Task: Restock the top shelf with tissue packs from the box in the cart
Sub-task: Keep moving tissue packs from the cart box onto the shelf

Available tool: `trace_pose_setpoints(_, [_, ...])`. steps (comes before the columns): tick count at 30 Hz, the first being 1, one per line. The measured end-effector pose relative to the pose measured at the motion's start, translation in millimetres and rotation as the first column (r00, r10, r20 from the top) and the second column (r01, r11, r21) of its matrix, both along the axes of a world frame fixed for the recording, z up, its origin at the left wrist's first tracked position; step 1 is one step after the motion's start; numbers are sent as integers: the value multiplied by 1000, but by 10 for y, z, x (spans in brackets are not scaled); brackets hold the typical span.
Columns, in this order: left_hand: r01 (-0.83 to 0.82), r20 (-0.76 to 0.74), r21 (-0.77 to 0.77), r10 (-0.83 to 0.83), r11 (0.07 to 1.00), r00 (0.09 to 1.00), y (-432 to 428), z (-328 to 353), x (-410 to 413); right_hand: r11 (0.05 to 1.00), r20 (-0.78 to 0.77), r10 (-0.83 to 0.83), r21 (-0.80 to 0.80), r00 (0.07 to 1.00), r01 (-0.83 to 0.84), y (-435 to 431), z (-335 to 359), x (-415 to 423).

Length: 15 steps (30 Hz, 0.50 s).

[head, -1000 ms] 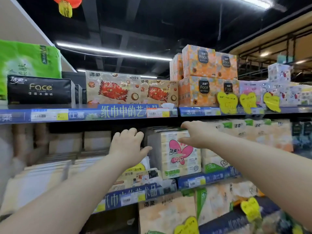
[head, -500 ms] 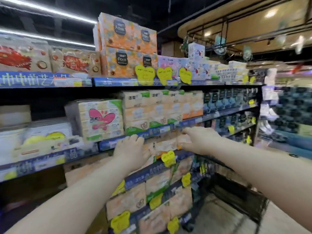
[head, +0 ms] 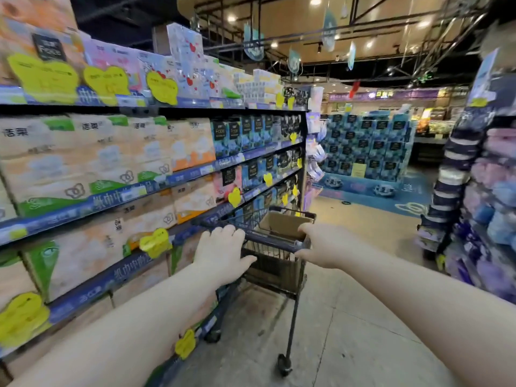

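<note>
A dark wire cart (head: 279, 263) stands in the aisle beside the shelves, with an open cardboard box (head: 284, 223) in its basket; the box's contents are hidden. My left hand (head: 223, 254) lies over the left part of the cart handle (head: 272, 241), fingers bent over the bar and thumb below it. My right hand (head: 325, 244) curls round the handle's right end, bar between fingers and thumb. The top shelf (head: 195, 103) runs along the upper left, lined with white, pink and orange tissue packs (head: 184, 62) behind yellow heart tags.
Lower shelves on the left hold beige and blue tissue packs. A rack of rolled goods (head: 485, 196) borders the aisle on the right. A blue stacked display (head: 368, 146) stands at the far end. Bare concrete floor (head: 349, 317) lies to the right of the cart.
My view has swung right and down from the shelves to the aisle and cart. Both hands have dropped from shelf height and now sit on the cart handle.
</note>
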<state>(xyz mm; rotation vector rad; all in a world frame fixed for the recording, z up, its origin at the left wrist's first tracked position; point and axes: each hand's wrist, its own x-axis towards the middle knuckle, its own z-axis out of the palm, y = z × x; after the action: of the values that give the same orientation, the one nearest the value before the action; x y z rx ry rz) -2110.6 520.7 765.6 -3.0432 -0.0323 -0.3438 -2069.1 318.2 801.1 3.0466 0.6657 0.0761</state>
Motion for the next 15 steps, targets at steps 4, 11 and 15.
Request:
trace_pose_setpoints(4, [86, -27, -3, -86, 996, 996, -360, -220, 496, 995, -43, -100, 16, 994, 101, -408, -178, 272])
trace_pose_setpoints(11, [201, -64, -15, -201, 980, 977, -815, -574, 1622, 969, -76, -247, -21, 966, 246, -908, -381, 1081])
trace_pose_setpoints(15, [240, -73, -47, -243, 970, 967, -952, -666, 2363, 952, -147, -306, -20, 941, 306, -1021, -518, 1679])
